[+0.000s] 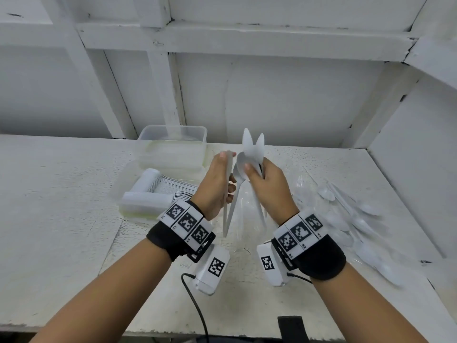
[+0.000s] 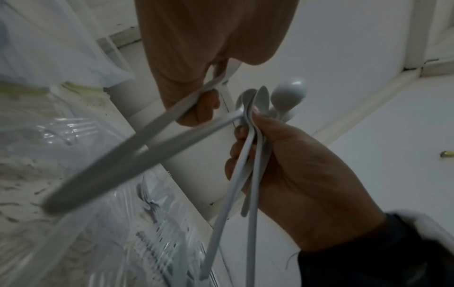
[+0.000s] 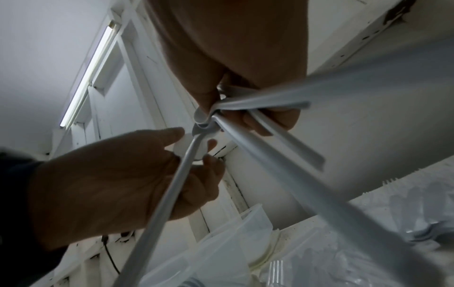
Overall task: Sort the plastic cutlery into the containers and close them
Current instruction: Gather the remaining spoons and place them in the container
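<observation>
Both hands are raised above the white table (image 1: 61,206). My right hand (image 1: 254,169) grips a bunch of white plastic spoons (image 1: 248,144), bowls pointing up and handles hanging down; they also show in the left wrist view as spoons (image 2: 290,95). My left hand (image 1: 228,174) holds two white spoons by their handles (image 1: 225,214), right next to that bunch. In the right wrist view the left hand (image 3: 196,155) curls round a spoon handle (image 3: 169,190). An open clear container (image 1: 123,201) on the left holds a stacked row of white spoons (image 1: 158,186).
A tall clear container (image 1: 173,139) stands behind the open one, by the wall. Loose white spoons (image 1: 346,214) lie in a heap at the right. Clear plastic forks (image 2: 71,126) lie in transparent plastic under the hands. A black cable (image 1: 195,305) runs off the front edge.
</observation>
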{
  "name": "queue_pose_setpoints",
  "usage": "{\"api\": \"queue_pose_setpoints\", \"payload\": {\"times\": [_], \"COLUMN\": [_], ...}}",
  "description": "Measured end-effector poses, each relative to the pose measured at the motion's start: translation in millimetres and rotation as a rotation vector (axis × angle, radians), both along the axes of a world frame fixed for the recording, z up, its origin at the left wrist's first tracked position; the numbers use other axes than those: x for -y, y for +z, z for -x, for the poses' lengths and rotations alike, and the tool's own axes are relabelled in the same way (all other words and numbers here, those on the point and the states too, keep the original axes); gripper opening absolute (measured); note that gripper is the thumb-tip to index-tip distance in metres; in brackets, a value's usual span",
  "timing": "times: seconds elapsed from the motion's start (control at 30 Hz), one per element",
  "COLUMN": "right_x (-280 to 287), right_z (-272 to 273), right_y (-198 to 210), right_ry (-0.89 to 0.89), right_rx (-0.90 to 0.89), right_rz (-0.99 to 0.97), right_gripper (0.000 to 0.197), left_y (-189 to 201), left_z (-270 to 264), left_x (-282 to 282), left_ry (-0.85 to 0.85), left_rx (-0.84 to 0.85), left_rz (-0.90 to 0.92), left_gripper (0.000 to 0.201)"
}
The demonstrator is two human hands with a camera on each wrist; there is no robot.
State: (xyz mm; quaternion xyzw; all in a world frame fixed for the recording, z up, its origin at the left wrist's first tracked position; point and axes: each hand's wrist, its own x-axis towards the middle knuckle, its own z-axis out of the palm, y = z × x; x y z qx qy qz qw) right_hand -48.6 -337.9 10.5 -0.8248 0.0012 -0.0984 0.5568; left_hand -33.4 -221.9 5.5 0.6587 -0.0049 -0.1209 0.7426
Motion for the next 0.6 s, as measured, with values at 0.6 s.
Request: {"api": "queue_pose_setpoints", "payload": {"times": [0.6], "right_x": [-23], "right_z": [3], "right_y": [-16], "right_ry": [-0.112], "right_rx": [0.061], "right_rz": [0.272], "right_gripper": [0.029], "left_y": [-7], "left_z": [7], "left_x": [-5], "left_ry": [-0.017], "left_rx": [-0.038], "left_rz": [0.158], "left_gripper": [0.021]}}
